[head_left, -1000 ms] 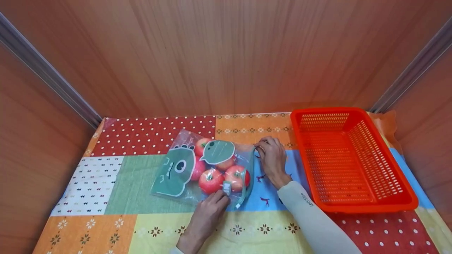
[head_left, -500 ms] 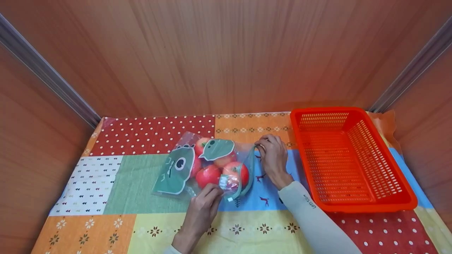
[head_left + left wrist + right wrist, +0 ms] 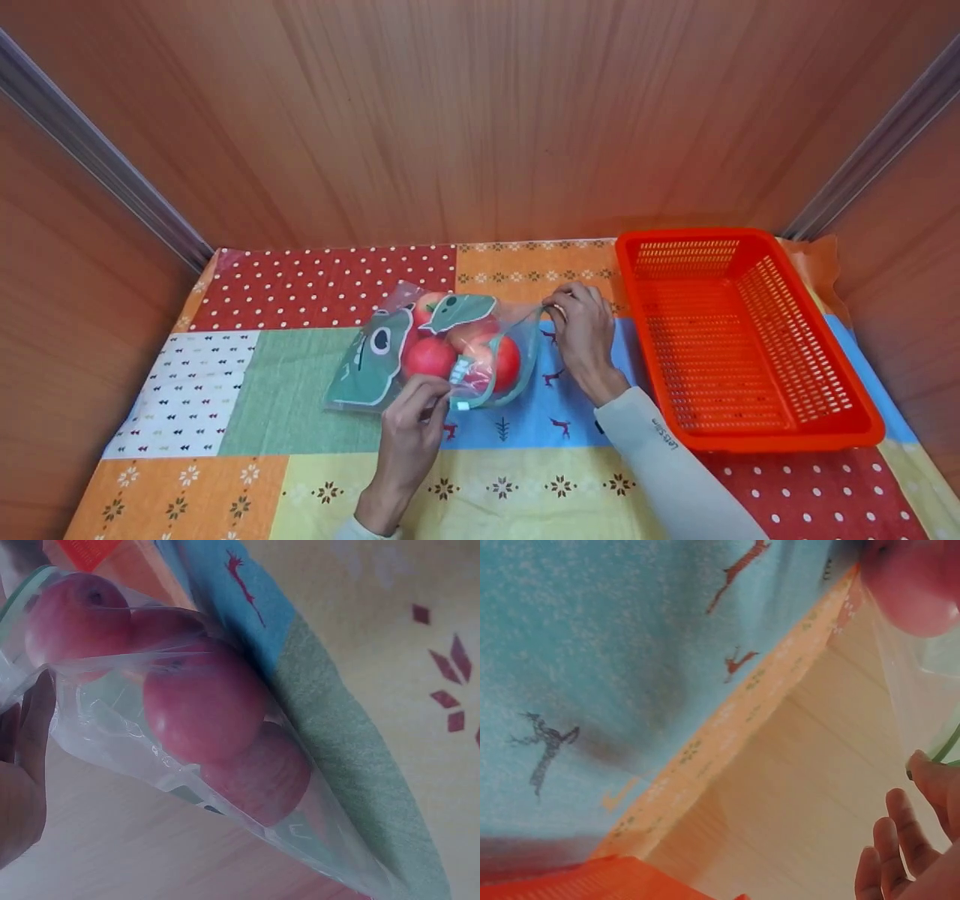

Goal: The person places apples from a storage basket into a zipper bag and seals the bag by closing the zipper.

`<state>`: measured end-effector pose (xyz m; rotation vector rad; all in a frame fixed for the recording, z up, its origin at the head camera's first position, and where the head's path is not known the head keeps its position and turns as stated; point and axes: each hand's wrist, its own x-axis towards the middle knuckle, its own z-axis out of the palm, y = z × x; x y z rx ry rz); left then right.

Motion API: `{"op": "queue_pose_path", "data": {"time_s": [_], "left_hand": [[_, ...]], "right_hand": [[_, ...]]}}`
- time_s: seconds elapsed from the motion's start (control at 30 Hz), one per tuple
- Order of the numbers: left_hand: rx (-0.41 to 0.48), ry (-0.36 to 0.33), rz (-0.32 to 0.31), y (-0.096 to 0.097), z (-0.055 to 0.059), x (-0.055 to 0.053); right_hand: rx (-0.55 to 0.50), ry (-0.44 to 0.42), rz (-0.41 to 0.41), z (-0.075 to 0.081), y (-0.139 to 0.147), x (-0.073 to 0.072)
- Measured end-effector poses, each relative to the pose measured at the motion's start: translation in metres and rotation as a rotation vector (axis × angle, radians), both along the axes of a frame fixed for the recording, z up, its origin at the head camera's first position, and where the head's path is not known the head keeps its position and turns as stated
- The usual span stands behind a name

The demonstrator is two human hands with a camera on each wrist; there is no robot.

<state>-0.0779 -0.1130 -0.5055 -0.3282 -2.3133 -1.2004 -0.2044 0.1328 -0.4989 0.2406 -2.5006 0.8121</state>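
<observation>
A clear zip bag with a green cartoon dinosaur print lies tilted on the cloth, with several red apples inside. My left hand pinches the upper layer at the bag's near side, close to the white zip slider. In the left wrist view, fingers hold the plastic beside the apples. At the far corner of the bag's mouth, my right hand pinches the green zip edge between thumb and fingertip. The two green edges of the mouth stand apart between my hands.
An orange-red plastic basket with slatted holes stands at the right, beside my right forearm. A patchwork cloth covers the table. Wood-patterned panels rise at the back and both sides.
My left hand has moved left and up, drawing the near edge and slider of the bag with it. The bag's mouth has spread wider. My right hand has stayed nearly in place.
</observation>
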Motion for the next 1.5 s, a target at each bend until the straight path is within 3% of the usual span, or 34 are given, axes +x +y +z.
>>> {"op": "queue_pose_path", "data": {"time_s": [0.1,0.37,1.1,1.5], "left_hand": [[0.028,0.03,0.014,-0.002,0.003,-0.002],[0.144,0.138,-0.02,-0.008,0.01,-0.006],[0.232,0.156,0.003,-0.017,0.043,-0.011],[0.29,0.166,0.008,-0.021,0.059,-0.014]], "right_hand": [[0.004,0.014,0.0,0.003,0.0,0.001],[0.038,0.068,-0.003,0.013,0.001,0.007],[0.013,0.037,-0.037,0.049,0.01,0.02],[-0.01,0.084,-0.024,0.063,0.016,0.026]]}}
